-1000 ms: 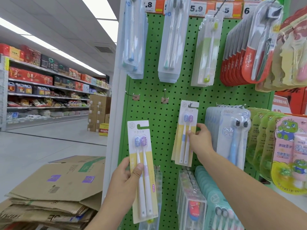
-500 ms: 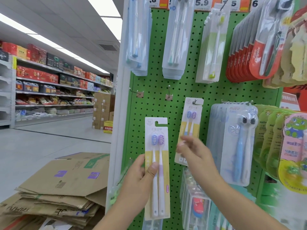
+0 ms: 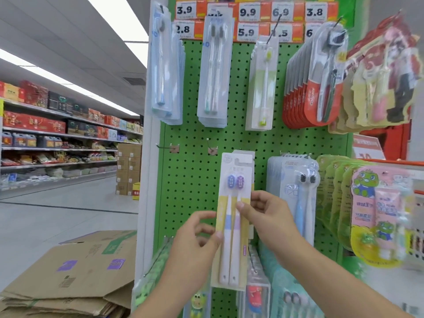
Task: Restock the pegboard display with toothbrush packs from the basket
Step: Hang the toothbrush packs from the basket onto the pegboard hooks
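A yellow-and-white two-brush toothbrush pack (image 3: 232,228) stands upright in front of the green pegboard (image 3: 195,180). My left hand (image 3: 195,246) pinches its left edge low down. My right hand (image 3: 266,216) pinches its middle from the right, thumb on the front. Its top lies over the same kind of pack hanging on a hook (image 3: 246,157) behind it. Two bare hooks (image 3: 212,149) stick out to the left. The basket is hardly seen.
Rows of hanging toothbrush packs fill the board: clear packs (image 3: 213,72) on top, red packs (image 3: 307,88) at upper right, blue packs (image 3: 296,198) and cartoon kids' packs (image 3: 378,216) at right. Flattened cardboard boxes (image 3: 75,271) lie at lower left beside the aisle.
The pack has moved right and up, from beside the hung pack to in front of it. My right hand left the hung pack and took hold of the pack my left hand holds.
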